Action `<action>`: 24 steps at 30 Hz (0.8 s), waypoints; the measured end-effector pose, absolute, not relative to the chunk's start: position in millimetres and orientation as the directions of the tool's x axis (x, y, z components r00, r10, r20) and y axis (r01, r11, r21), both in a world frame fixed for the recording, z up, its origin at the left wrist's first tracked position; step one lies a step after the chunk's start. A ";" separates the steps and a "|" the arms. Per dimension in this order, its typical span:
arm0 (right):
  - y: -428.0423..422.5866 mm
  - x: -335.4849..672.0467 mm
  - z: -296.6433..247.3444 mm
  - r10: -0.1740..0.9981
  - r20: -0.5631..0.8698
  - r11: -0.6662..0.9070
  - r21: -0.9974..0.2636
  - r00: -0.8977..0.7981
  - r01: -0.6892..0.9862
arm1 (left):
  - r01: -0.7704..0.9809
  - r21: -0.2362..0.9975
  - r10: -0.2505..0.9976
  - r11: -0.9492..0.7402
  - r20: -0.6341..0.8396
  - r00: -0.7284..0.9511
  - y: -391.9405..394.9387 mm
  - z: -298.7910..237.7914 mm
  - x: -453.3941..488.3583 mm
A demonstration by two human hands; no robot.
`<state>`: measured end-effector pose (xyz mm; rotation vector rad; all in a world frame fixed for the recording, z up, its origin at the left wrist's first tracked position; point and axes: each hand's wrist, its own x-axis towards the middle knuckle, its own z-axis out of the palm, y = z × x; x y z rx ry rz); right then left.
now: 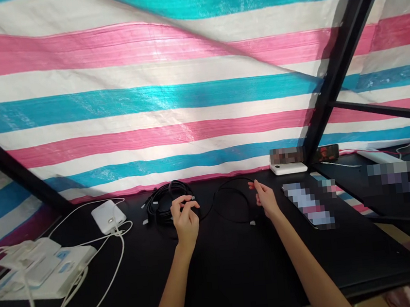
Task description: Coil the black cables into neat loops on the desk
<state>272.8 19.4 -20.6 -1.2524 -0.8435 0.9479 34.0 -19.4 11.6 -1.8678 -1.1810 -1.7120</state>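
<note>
A thin black cable loops over the black table between my two hands. My left hand is closed, pinching one end of this cable near its plug. My right hand is also closed in a pinch on the cable's far side, and a loose plug end lies just below it. A bundle of coiled black cables lies just left of my left hand.
A white power bank with white cords sits at the left, and white chargers are stacked at the far left. A white box stands at the back right. A striped tarp hangs behind, with black metal bars crossing it.
</note>
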 end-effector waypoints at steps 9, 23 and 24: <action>16.0 272.5 -25.5 0.885 0.187 0.121 -0.977 0.426 0.176 | 0.713 0.289 0.376 -0.639 0.926 -0.039 -22.1 8.5 43.1; -28.5 182.1 -26.8 0.872 0.352 0.482 -0.504 -0.340 0.716 | 0.674 0.327 0.537 -0.662 0.835 0.121 -25.6 -0.2 59.1; -27.4 182.1 -28.9 0.881 0.330 0.469 -0.510 -0.339 0.721 | 0.676 0.335 0.549 -0.656 0.827 0.123 -25.5 0.5 59.2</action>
